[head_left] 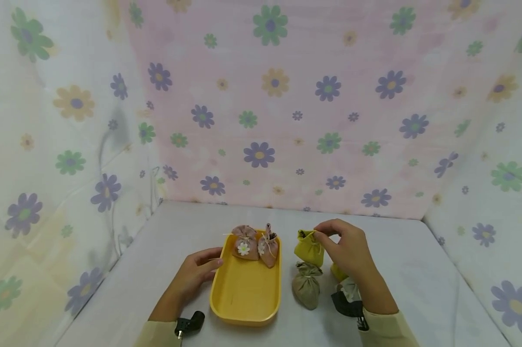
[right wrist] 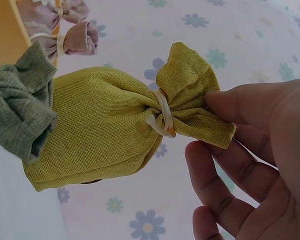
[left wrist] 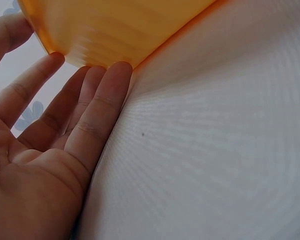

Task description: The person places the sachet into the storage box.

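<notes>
My right hand [head_left: 336, 236] pinches the gathered top of a yellow-green drawstring pouch [head_left: 309, 248], which stands upright on the table right of the yellow tray [head_left: 245, 301]. In the right wrist view the pouch [right wrist: 110, 125] shows a pale tie at its neck, with my thumb and fingers [right wrist: 240, 105] on its frill. My left hand [head_left: 200, 272] rests on the table with straight fingers touching the tray's left wall [left wrist: 105, 35]. Two pink pouches [head_left: 255, 245] lie at the tray's far end. An olive pouch [head_left: 306, 286] lies just in front of the yellow-green one.
Another yellow pouch [head_left: 338, 273] and a pale flowered one [head_left: 349, 289] sit partly hidden under my right wrist. Flowered cloth walls [head_left: 261, 120] close the table on three sides. The white tabletop [head_left: 417, 270] spreads to the right.
</notes>
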